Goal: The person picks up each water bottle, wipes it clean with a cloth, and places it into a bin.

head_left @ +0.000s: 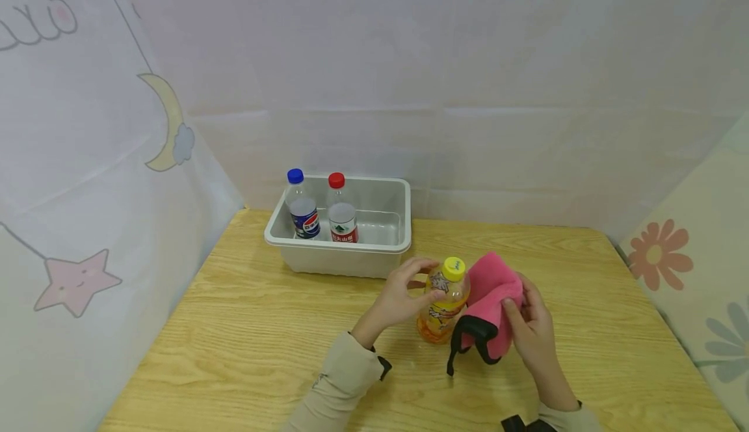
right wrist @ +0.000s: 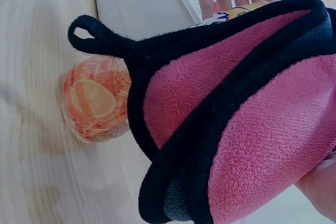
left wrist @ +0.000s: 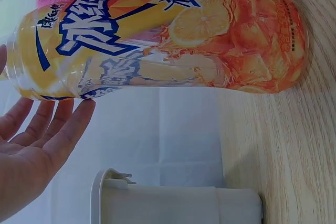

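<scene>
A bottle of orange drink with a yellow cap (head_left: 453, 268) stands upright on the wooden table; its label shows lemon and ice (left wrist: 199, 40). My left hand (head_left: 406, 292) is at the bottle's upper left side, thumb in front and fingers spread around it. In the left wrist view those fingers (left wrist: 58, 124) look fairly straight, with the tips at the bottle's edge; firm contact is unclear. My right hand (head_left: 532, 324) grips a folded pink cloth (head_left: 494, 289) with black edging and a hanging loop (right wrist: 97, 35). The cloth is close against the bottle's right side and hides part of it.
Behind the bottle, to the left, stands a light grey plastic bin (head_left: 345, 259). Inside it are a blue-capped bottle (head_left: 304, 214) and a red-capped bottle (head_left: 342, 217), both upright. White printed fabric (head_left: 468, 94) hangs around the table (head_left: 246, 334).
</scene>
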{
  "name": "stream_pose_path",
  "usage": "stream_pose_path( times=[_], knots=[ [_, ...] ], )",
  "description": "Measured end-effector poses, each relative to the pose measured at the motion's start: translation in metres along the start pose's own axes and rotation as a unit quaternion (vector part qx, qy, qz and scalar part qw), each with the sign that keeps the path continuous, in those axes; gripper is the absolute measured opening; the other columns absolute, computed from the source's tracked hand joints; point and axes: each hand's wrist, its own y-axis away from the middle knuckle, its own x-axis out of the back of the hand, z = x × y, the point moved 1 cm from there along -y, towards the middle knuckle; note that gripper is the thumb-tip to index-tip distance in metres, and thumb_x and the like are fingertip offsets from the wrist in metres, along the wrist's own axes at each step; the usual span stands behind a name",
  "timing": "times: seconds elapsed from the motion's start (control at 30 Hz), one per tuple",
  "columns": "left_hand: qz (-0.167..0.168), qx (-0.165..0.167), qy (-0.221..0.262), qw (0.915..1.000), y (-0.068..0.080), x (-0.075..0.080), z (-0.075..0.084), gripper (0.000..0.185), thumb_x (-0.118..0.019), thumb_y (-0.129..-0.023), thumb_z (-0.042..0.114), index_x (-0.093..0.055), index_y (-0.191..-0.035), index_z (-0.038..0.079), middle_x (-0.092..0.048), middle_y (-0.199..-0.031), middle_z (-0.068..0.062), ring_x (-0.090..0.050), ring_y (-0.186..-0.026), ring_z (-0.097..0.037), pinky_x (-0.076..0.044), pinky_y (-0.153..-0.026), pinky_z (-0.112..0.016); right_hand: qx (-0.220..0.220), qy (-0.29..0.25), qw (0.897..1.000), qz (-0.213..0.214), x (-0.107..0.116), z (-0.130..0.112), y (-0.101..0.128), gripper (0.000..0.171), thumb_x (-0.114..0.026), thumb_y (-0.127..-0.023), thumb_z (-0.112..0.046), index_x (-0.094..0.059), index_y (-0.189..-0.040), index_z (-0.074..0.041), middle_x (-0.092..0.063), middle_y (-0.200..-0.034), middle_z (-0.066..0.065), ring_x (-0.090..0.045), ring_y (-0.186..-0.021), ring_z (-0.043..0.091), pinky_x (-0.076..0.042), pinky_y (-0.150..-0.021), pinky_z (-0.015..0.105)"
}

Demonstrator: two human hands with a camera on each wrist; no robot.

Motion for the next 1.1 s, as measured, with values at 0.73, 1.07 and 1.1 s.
stream_pose_path(
  times=[0.73, 1.07, 1.1],
  knots=[
    [-0.028, 0.0, 0.03, 0.9991, 0.004, 0.006, 0.035, 0.039, -0.059, -0.086, 0.0, -0.048, -0.122, -0.009, -0.05, -0.123, -0.024, -0.048, -0.113, -0.035, -0.047, -0.089, -0.035, -0.024, 0.007, 1.0, -0.013, -0.017, -0.002, -0.002, 0.04, -0.043, -0.089, 0.014, -0.039, -0.128, 0.011, -0.058, -0.093, -0.01, -0.054, -0.072, 0.002, -0.046, -0.058, 0.013],
    [-0.032, 0.002, 0.041, 0.9986, 0.007, 0.007, 0.038, 0.038, -0.056, -0.088, -0.001, -0.047, -0.124, -0.008, -0.047, -0.127, -0.023, -0.045, -0.117, -0.036, -0.044, -0.092, -0.042, -0.1, -0.025, 0.994, -0.032, -0.023, 0.019, 0.012, 0.037, -0.044, -0.093, 0.004, -0.037, -0.13, 0.009, -0.059, -0.101, -0.013, -0.057, -0.086, 0.0, -0.048, -0.07, 0.013],
    [-0.032, -0.001, 0.041, 0.9986, 0.008, 0.007, 0.038, 0.038, -0.056, -0.088, -0.001, -0.047, -0.124, -0.008, -0.047, -0.127, -0.023, -0.045, -0.117, -0.036, -0.044, -0.092, -0.042, -0.107, -0.017, 0.993, -0.035, -0.023, 0.021, 0.014, 0.037, -0.044, -0.094, 0.002, -0.037, -0.129, 0.01, -0.058, -0.1, -0.014, -0.057, -0.086, 0.0, -0.048, -0.071, 0.013]
  ],
)
